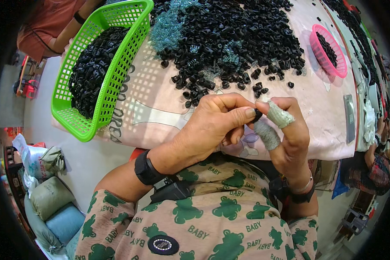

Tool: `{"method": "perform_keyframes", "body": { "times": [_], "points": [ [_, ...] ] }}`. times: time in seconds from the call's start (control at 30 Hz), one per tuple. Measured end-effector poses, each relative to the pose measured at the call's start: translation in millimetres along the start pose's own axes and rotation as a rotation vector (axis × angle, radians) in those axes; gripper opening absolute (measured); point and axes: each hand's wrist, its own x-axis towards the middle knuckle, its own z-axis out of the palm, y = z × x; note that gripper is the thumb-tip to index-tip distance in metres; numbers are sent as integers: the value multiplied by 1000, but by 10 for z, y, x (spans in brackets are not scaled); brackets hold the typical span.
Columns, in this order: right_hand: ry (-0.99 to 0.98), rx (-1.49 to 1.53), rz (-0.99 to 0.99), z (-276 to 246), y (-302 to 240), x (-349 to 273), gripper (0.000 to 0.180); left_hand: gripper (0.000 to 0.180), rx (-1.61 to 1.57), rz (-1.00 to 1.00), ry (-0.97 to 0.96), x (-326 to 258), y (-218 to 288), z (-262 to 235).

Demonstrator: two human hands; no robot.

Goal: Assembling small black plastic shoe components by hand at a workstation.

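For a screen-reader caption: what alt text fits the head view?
Both hands, left hand and right hand with cloth-wrapped fingertips, pinch a small black plastic part above a table heaped with black parts, beside a green basket.

A small-parts assembly workshop: a cloth-covered table [160, 108] was heaped with small black parts [234, 34], baskets [117, 69] alongside, stuffed sacks [52, 195] on the floor.
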Motion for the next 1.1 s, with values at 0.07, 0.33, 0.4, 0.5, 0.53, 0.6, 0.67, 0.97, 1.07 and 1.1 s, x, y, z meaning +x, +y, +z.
{"method": "perform_keyframes", "body": {
  "times": [0.07, 0.33, 0.4, 0.5, 0.53, 0.6, 0.67, 0.97, 1.07, 1.1],
  "points": [
    [-1, -78, -50, 46, -38, 8, 44, 18, -49, 3, 34, 16, -17, -13],
    [119, -338, -188, 110, 96, -19, 49, 19, 52, 2, 116, -19, -18, 43],
    [127, -337, -176, 101, 76, -6, 49, 20, 77, 15, 111, -21, -5, 53],
    [132, -303, -149, 99, 73, -19, 49, 21, 93, 0, 82, -36, 15, 59],
    [129, -272, -135, 106, 79, -22, 48, 21, 115, 5, 87, -35, 17, 56],
    [130, -255, -122, 130, 89, -25, 48, 21, 137, 8, 92, -33, 16, 46],
    [129, -238, -110, 136, 95, -26, 48, 21, 112, 5, 86, -29, 11, 38],
    [96, -389, -233, 96, 70, 13, 37, 15, 101, 8, 143, -10, -29, 75],
    [101, -406, -242, 103, 52, 14, 35, 15, 172, 25, 151, -13, -43, 57],
    [91, -404, -225, 105, 44, 13, 36, 15, 170, 28, 149, -18, -46, 49]
  ]
}}
